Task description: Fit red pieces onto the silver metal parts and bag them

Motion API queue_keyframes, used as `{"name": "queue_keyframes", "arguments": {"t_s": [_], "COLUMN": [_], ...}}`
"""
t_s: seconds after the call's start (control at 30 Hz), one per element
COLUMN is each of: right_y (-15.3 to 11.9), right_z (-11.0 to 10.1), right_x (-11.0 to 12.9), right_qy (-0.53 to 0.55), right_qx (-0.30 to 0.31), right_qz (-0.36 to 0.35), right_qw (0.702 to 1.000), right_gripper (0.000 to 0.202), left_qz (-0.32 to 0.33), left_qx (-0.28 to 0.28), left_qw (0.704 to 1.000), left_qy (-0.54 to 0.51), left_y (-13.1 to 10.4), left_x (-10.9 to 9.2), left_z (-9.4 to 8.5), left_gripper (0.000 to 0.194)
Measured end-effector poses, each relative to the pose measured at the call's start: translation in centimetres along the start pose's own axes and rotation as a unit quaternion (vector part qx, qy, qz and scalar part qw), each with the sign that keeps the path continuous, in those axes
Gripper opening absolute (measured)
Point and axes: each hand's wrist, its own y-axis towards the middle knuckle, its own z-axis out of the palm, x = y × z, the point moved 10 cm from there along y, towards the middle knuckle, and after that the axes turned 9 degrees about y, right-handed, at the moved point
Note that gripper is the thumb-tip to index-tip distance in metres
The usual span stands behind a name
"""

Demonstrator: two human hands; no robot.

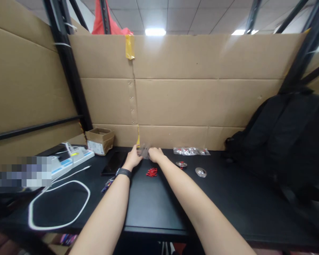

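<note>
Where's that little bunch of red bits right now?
In the head view, the red bits lie just left of centre on the black tabletop, slightly nearer the wearer than the right hand.

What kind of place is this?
Probably a makeshift work bay on storage racking, perhaps in a workshop or warehouse. It shows in the black metal post, the cardboard put up as a back wall, and the power strip at left.

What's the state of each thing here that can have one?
Left hand: closed on clear plastic
Right hand: curled, closed on the same plastic
Red pieces: loose, heaped
Cardboard box: upright, top open
White cable: loosely looped
Black backpack: upright
Ceiling light: lit
</note>
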Motion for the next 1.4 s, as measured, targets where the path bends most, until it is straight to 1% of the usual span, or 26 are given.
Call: {"name": "queue_keyframes", "arguments": {"t_s": [0.23,0.43,0.63,0.73,0.83,0.9,0.97,1.1,1.17,1.23,1.3,1.37,1.4], "right_y": [0.1,0.9,1.7,1.4,0.6,-0.1,-1.1,-3.9,-5.8,-7.9,-10.2,-12.5,-13.6], "right_z": [0.6,0.9,0.7,0.7,0.3,-0.5,-1.8,-5.9,-7.8,-9.1,-9.6,-9.5,-9.3], "right_x": [0.8,1.6,2.6,2.8,2.4,1.7,0.9,-1.0,-2.4,-4.2,-6.7,-9.4,-10.7], "right_qy": [0.027,0.043,0.069,0.075,0.072,0.068,0.071,0.098,0.105,0.109,0.115,0.134,0.152], "right_qx": [0.0,-0.021,-0.042,-0.041,-0.037,-0.044,-0.058,-0.101,-0.111,-0.105,-0.089,-0.072,-0.07], "right_qz": [-0.022,-0.045,-0.093,-0.122,-0.144,-0.15,-0.157,-0.177,-0.173,-0.161,-0.129,-0.091,-0.07], "right_qw": [0.999,0.998,0.992,0.989,0.986,0.985,0.983,0.974,0.973,0.975,0.981,0.984,0.983], "right_gripper": [0.031,0.032,0.03,0.028,0.033,0.039,0.044,0.049,0.041,0.032,0.029,0.028,0.032], "left_qz": [0.012,0.02,0.001,-0.002,-0.006,0.0,0.013,0.022,0.019,0.018,0.022,0.025,0.024], "left_qx": [0.003,0.008,-0.016,-0.023,-0.041,-0.06,-0.081,-0.103,-0.102,-0.101,-0.105,-0.11,-0.112], "left_qw": [1.0,1.0,1.0,0.998,0.995,0.992,0.989,0.986,0.987,0.988,0.987,0.985,0.983], "left_qy": [-0.017,-0.019,0.016,0.052,0.094,0.113,0.123,0.126,0.122,0.118,0.119,0.133,0.145], "left_y": [0.4,0.7,0.6,0.3,0.0,-0.1,-0.3,-0.5,-0.5,-0.6,-0.8,-1.1,-1.4], "left_x": [0.4,0.7,0.7,0.3,-0.1,-0.5,-1.0,-1.3,-1.3,-1.4,-1.8,-2.5,-2.9], "left_z": [0.5,1.3,0.2,-0.4,-1.1,-1.7,-2.1,-2.5,-2.4,-2.5,-2.8,-3.3,-3.5], "left_gripper": [0.078,0.077,0.062,0.062,0.062,0.064,0.066,0.07,0.072,0.072,0.073,0.074,0.075]}}
